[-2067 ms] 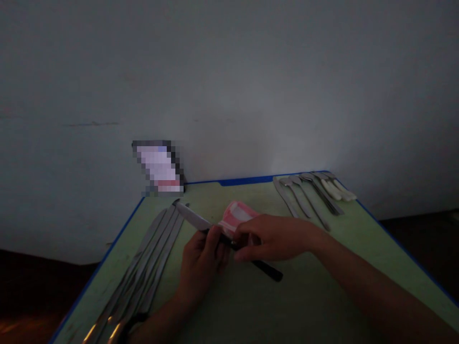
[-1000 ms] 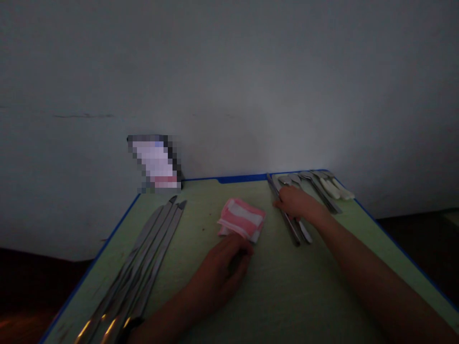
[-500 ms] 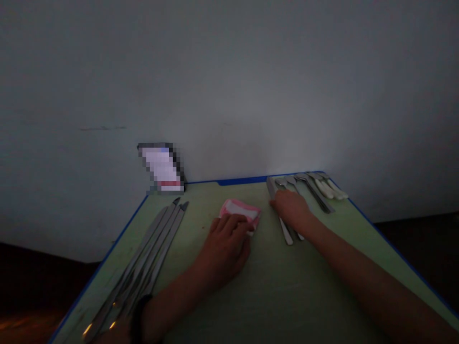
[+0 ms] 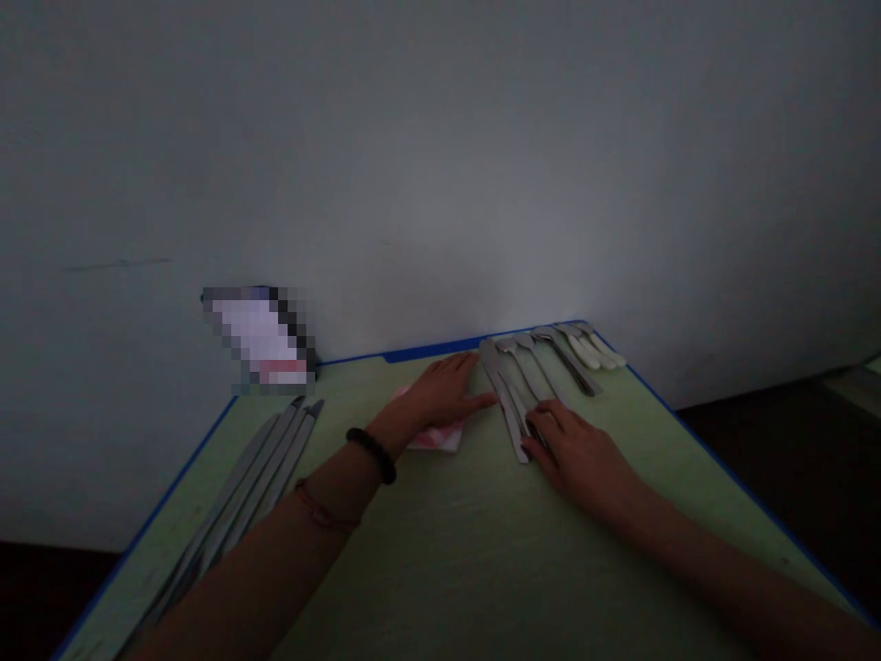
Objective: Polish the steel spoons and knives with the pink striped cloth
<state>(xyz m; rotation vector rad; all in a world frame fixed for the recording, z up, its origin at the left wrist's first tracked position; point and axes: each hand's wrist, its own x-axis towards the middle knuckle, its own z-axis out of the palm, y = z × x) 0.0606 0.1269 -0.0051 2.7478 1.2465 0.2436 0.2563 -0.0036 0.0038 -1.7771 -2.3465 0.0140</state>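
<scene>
My left hand [image 4: 440, 397] stretches over a pink and white folded cloth or packet [image 4: 437, 437], fingers extended and thumb apart. Its fingertips lie close to the upper end of a flat table knife [image 4: 504, 399]. My right hand [image 4: 585, 454] is bent round a handle end just right of that knife; thumb and fingers close on it, but the dim light hides which piece it belongs to. Two metal spoons [image 4: 507, 347] lie beside the knife, their lower handles partly covered by my right hand.
At the right, darker metal cutlery [image 4: 574, 365] and white-handled pieces [image 4: 593, 353] lie in line. Several long knives [image 4: 265, 468] lie on the left, partly behind my forearm. A blurred phone [image 4: 262, 340] leans on the wall. The green table [image 4: 440, 569] has a blue edge.
My left hand has moved up and right, across the pink item toward the knife. The right hand has slid from the cutlery's upper part down to the handle ends. The view has shifted.
</scene>
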